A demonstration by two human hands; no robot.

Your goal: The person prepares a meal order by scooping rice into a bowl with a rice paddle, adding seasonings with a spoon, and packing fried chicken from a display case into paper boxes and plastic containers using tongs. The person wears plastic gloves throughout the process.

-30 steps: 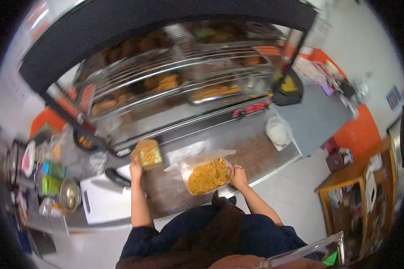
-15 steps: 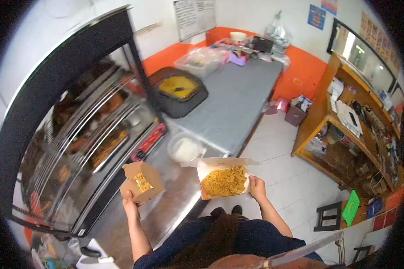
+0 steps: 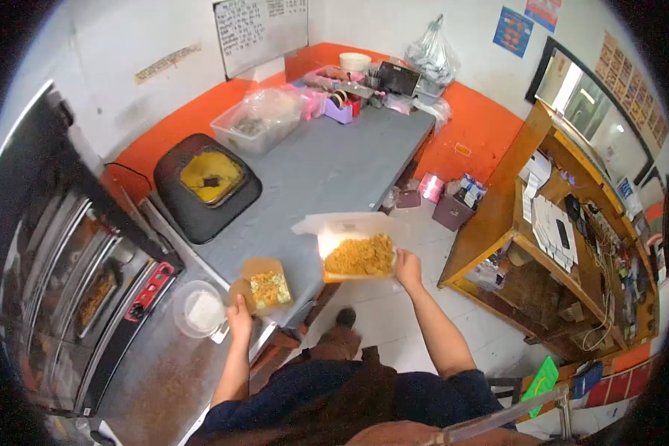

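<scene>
My left hand point(image 3: 238, 318) grips a small brown cardboard food box point(image 3: 254, 271) by its near left side. The lid stands up, and inside lies orange-yellow food with pale green bits. In my right hand point(image 3: 406, 269) is a larger white-lined takeaway box point(image 3: 349, 221), held by its right edge. Its flap is raised at the back, and golden-brown food point(image 3: 359, 256), perhaps fried rice or noodles, fills it. Both boxes are in the air near the front edge of the grey-covered table point(image 3: 305, 175).
A black electric pan point(image 3: 175, 212) with yellow contents sits on the table, beside a clear plastic bin point(image 3: 230, 134). To the left are a glass display warmer point(image 3: 150, 291) and a round plastic tub point(image 3: 189, 316) of white stuff. A wooden counter point(image 3: 483, 253) stands at right.
The view has turned and I have moved forward toward the grey table, both boxes still in my hands. The display warmer has shifted left in view.
</scene>
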